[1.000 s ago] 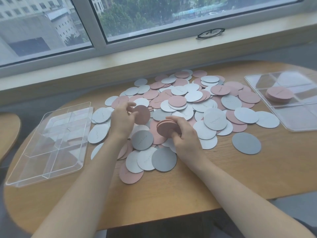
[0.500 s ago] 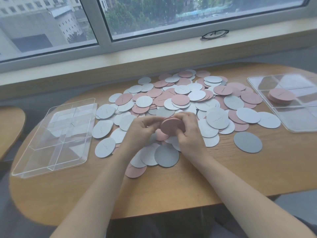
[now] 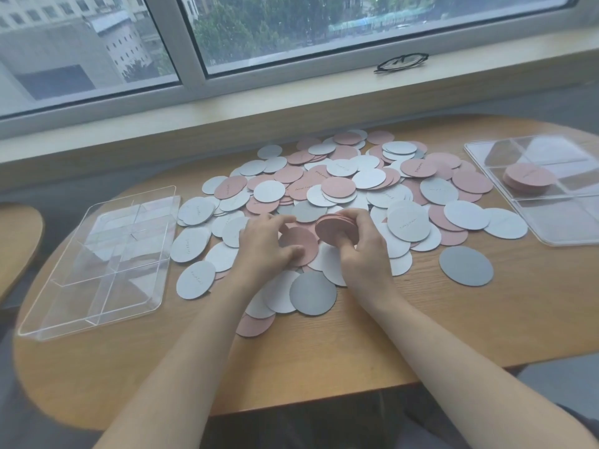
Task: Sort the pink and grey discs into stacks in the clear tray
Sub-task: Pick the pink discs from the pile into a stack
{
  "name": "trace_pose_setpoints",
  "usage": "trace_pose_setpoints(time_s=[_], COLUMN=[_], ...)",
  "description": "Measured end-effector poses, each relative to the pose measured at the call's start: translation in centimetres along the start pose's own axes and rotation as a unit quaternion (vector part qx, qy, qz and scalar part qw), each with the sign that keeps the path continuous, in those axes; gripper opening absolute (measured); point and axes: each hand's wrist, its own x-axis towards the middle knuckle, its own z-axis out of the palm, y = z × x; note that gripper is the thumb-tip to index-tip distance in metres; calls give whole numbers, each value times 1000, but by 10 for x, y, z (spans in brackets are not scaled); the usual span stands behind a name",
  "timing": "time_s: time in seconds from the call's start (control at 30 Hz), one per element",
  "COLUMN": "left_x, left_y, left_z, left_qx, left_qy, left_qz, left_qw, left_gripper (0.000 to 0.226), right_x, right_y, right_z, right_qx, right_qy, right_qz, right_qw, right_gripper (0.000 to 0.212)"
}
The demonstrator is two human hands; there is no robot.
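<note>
Both my forearms reach forward, my right hand (image 3: 359, 244) curled, fingers (image 3: 355, 218) gripping, just right of my left hand (image 3: 265, 247), whose fingers pinch too.

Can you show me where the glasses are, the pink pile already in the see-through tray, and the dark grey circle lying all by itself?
Glasses (image 3: 401, 62), head view, middle of the frame.
Pink pile (image 3: 528, 178), head view, top disc's face.
Dark grey circle (image 3: 466, 266), head view, its centre.

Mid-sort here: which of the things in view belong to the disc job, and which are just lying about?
Part of the job:
right hand gripping a pink stack
left hand on a pink disc
loose disc pile
right tray with pink stack inside
left tray

Lying about:
glasses on the windowsill
</note>
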Motion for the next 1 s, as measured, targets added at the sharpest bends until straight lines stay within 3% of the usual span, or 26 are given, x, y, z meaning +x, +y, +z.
trace_pose_setpoints(time_s=[0.13,0.23,0.33,0.43,0.53,0.6,0.7,0.83,1.0], left_x=[-3,-12,-19,-22,-22,-18,-5,2,4], left_y=[0,7,16,22,24,21,10,9,15], left_z=[-6,-15,-21,-19,-13,-6,7,15,17], left_qx=[-98,-209,-322,-358,-343,-301,-124,65,96], left_qy=[71,71,23,-12,-37,-10,78,43,45], left_qz=[-1,8,39,42,39,35,-9,-73,-67], left_qw=[993,975,946,933,938,953,989,994,992], left_gripper=[17,16,18,23,27,27,22,57,63], right_x=[-2,-2,-1,-3,-4,-4,-2,0,0], right_y=[-6,-6,-5,-7,-9,-9,-6,-3,-1], right_z=[-2,1,2,1,0,0,0,1,2], right_qx=[5,-14,-38,-17,15,14,-5,-25,-27], right_qy=[-18,-38,-31,-36,-41,-29,2,19,15], right_qz=[-13,-24,-53,-31,4,-1,-7,-26,-39], right_qw=[1000,999,997,999,999,999,1000,999,999], right_gripper=[34,31,33,37,42,46,46,40,35])
